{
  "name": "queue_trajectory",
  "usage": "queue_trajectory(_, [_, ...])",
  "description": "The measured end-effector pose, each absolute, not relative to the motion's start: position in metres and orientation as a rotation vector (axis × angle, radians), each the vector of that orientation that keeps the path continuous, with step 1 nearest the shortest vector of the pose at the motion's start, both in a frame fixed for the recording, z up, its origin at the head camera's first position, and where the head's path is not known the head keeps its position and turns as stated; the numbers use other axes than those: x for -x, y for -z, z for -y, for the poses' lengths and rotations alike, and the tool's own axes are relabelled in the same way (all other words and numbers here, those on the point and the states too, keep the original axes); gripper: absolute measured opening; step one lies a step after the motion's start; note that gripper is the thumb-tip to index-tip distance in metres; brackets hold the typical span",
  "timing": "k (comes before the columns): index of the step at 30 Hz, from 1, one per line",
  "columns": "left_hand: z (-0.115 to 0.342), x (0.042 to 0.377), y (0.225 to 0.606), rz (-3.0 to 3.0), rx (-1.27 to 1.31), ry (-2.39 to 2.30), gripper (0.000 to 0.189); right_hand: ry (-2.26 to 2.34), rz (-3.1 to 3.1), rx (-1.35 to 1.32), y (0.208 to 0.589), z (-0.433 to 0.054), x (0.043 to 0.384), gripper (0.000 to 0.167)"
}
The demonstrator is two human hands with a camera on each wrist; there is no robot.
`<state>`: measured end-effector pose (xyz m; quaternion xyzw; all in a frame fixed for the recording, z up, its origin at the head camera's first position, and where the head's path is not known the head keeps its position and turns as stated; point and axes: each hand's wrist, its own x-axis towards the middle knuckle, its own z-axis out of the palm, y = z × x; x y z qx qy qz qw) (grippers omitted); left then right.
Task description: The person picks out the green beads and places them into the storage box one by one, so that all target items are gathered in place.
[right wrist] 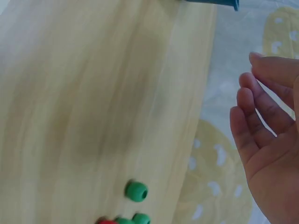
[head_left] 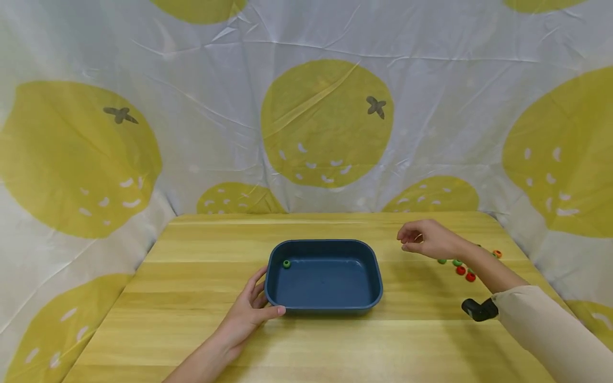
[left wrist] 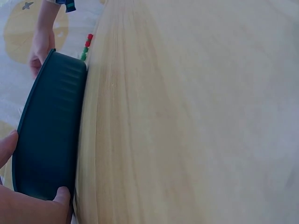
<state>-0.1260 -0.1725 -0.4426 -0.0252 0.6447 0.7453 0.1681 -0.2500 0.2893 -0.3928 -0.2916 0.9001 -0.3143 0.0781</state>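
Left hand (head_left: 248,315) on the tray (head_left: 325,290), right hand (head_left: 431,240) above the table (head_left: 201,287).
Head view: the left hand grips the tray's left end; one green bead (head_left: 287,264) lies inside, far left; the loosely curled right hand is near loose beads (head_left: 461,270). Left wrist: digits clasp the tray's end. Right wrist: fingers half bent, thumb close to them, beads below.

Soft light, faint shadow (head_left: 455,319) right of the blue tray (head_left: 323,287), glints on curtain (head_left: 330,32) behind it, wrist views hazier.
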Motion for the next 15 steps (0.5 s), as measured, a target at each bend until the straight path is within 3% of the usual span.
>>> queue_trajectory(15, [0.173,0.126,0.443,-1.841,0.070,-2.118,0.100,0.949,-2.796,0.745,0.404,-0.341,0.228,0.017])
